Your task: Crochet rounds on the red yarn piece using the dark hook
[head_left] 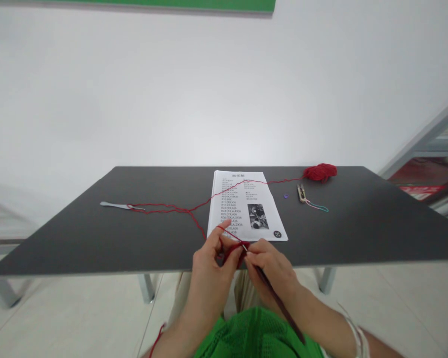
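Observation:
Close to the table's front edge, my left hand (214, 263) pinches a small piece of red crochet work (242, 251), with red yarn running over its raised index finger. My right hand (271, 266) is closed on a crochet hook (274, 294) with a dark brown handle; the metal tip touches the red piece. Part of the piece is hidden by my fingers. Beyond both hands a printed paper (242, 206) with text and a photo lies flat, crossed by red yarn (224, 190).
A red yarn ball (320, 172) lies at the back right of the dark table (164, 248). Near it are thread snips (301, 193) with a cord and a purple ring (285, 196). At the left, a light grey handled tool (114, 205) touches looped yarn.

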Tool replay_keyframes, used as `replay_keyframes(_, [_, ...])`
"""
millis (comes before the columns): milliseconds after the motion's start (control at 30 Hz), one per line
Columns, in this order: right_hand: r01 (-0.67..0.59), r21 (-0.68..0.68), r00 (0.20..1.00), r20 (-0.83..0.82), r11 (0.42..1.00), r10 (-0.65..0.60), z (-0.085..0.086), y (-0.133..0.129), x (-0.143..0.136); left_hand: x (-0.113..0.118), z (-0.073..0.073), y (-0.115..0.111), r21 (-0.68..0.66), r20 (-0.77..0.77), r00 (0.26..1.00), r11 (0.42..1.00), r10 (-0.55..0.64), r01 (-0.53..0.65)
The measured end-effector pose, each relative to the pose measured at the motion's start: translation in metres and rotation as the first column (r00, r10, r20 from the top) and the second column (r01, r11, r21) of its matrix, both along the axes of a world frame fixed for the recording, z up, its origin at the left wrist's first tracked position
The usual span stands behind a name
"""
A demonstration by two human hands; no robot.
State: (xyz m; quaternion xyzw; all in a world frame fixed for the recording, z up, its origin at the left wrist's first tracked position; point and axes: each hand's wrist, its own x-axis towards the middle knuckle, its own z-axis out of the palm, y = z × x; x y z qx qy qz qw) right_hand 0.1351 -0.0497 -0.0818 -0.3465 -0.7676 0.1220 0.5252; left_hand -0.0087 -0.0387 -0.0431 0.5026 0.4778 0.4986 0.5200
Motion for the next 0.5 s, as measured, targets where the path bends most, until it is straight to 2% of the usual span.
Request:
replay_keyframes(133, [-0.159, 0.232, 0.968, 0.227, 0.960, 0.106, 0.003, 0.020, 0.013, -0.003, 0.001, 0.002, -0.130, 0.204, 0.976, 0.986, -0.073, 0.101])
replay_keyframes(200, [-0.195, 0.354, 0.944, 0.321, 0.915, 0.077, 0.009, 0.024, 0.017, -0.005, 0.002, 0.005, -0.192, 0.317, 0.941, 0.963, -0.122, 0.189])
replay_keyframes(267, [-0.161, 0.458, 0.929, 0.369, 0.874, -0.022, 0.012, 0.023, 0.017, -0.006, 0.003, 0.008, -0.220, 0.379, 0.915, 0.947, -0.138, 0.234])
replay_keyframes(367, [-0.046, 0.450, 0.926, 0.353, 0.892, -0.131, 0.010, 0.014, 0.010, -0.005, 0.002, 0.011, -0.168, 0.342, 0.934, 0.971, -0.105, 0.171])
replay_keyframes(433, [-0.013, 0.369, 0.949, 0.297, 0.929, -0.105, 0.007, 0.008, 0.007, -0.005, 0.002, 0.012, -0.084, 0.248, 0.967, 0.993, -0.064, 0.088])
replay_keyframes(500, [-0.035, 0.304, 0.970, 0.239, 0.952, -0.041, 0.007, 0.004, 0.008, -0.006, 0.003, 0.012, -0.002, 0.144, 0.989, 0.999, -0.033, 0.034])
